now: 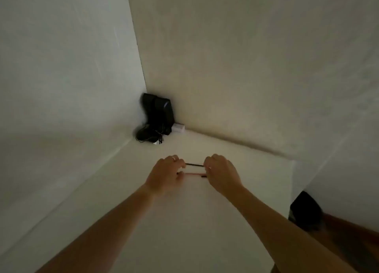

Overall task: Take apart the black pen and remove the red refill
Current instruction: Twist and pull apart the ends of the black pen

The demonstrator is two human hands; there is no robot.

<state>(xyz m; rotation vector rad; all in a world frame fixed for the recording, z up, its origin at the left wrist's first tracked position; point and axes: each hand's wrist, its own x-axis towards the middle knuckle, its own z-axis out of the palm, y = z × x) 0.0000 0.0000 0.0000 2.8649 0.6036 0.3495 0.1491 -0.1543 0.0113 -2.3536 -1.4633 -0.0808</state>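
A thin black pen spans the gap between my two hands above the white table. My left hand, with a ring on one finger, pinches its left end. My right hand pinches its right end. Just below it lies a thin red refill, level with the pen, with a dark tip at its right end near my right hand. The refill's left end reaches my left fingers; whether they touch it I cannot tell. Both pen ends are hidden in my fingers.
A black device with a tangle of black cables stands in the far corner where two white walls meet, with a small white box beside it. A dark object sits off the table's right edge.
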